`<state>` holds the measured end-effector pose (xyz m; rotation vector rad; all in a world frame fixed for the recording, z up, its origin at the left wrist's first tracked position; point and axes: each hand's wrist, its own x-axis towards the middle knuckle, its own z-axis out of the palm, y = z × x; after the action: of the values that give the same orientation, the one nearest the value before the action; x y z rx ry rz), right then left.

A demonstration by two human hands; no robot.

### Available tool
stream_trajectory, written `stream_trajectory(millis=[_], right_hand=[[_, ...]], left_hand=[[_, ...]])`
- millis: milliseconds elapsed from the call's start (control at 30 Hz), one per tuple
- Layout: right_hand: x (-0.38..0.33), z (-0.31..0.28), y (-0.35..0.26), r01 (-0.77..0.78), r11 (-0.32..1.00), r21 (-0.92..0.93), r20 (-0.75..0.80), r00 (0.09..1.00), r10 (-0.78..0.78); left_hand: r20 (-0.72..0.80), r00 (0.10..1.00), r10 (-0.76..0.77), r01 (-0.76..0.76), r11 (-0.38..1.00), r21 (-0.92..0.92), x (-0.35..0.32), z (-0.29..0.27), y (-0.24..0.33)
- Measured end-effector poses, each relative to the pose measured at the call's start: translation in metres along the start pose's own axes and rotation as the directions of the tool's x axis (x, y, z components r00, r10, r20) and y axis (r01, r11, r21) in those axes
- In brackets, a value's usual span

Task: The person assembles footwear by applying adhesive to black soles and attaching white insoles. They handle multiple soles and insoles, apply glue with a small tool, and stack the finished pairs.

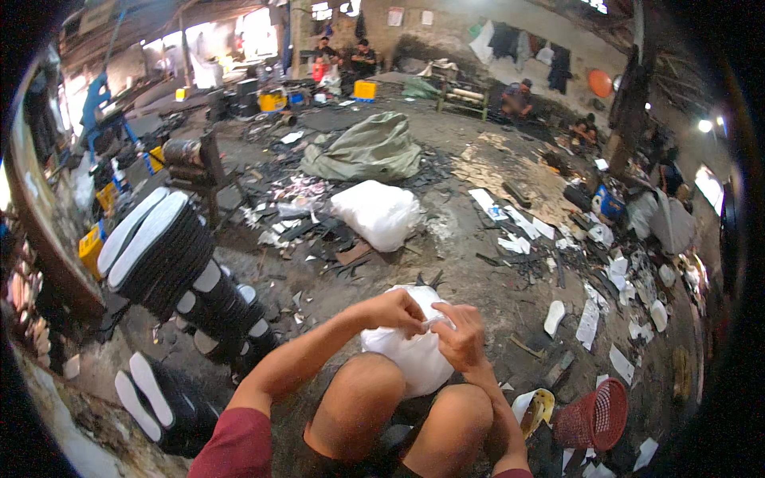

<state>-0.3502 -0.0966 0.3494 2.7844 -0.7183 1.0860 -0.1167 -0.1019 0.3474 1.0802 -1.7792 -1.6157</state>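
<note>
From my remote feed I count two hands on one white plastic bag (414, 362); it sits between the two bare knees, just above them; left hand (396, 309) is pinched shut on the bag's top edge, right hand (460, 334) clamped on the same edge, fingertips of both nearly touching. Around it: one second white bag (376, 212) further out on the floor (478, 271), one grey-green tarp bundle (365, 149) beyond that; one red mesh basket (596, 416) at right; three stacks of black-and-white soles (163, 247) at left; loose white cut pieces (590, 319) scattered at right, too many to count.
</note>
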Motion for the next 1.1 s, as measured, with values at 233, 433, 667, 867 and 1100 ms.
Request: stream_trajectory(millis=[233,433,667,867,1100], right_hand=[[0.000,0.000,-0.003,-0.443,0.773,0.454,0.171,0.895,0.412],[-0.003,0.000,0.005,-0.480,0.723,0.498,0.229,0.876,0.424],[-0.006,-0.005,0.002,-0.519,0.719,0.461,0.137,0.843,0.520],[-0.023,-0.013,-0.002,-0.387,0.902,0.192,0.122,0.921,0.369],[-0.042,0.001,0.006,-0.592,0.764,0.258,0.260,0.804,0.535]], left_hand=[[-0.032,0.998,0.057,-0.064,0.953,-0.297,0.002,0.002,-0.009],[-0.191,0.981,0.023,-0.075,0.961,-0.267,-0.008,0.007,-0.002],[-0.223,0.973,-0.068,-0.048,0.876,-0.480,-0.016,0.004,0.008],[-0.405,0.820,0.403,-0.193,0.862,0.468,-0.017,0.004,-0.013],[-0.321,0.734,0.599,-0.192,0.635,0.748,-0.037,-0.006,-0.054]])
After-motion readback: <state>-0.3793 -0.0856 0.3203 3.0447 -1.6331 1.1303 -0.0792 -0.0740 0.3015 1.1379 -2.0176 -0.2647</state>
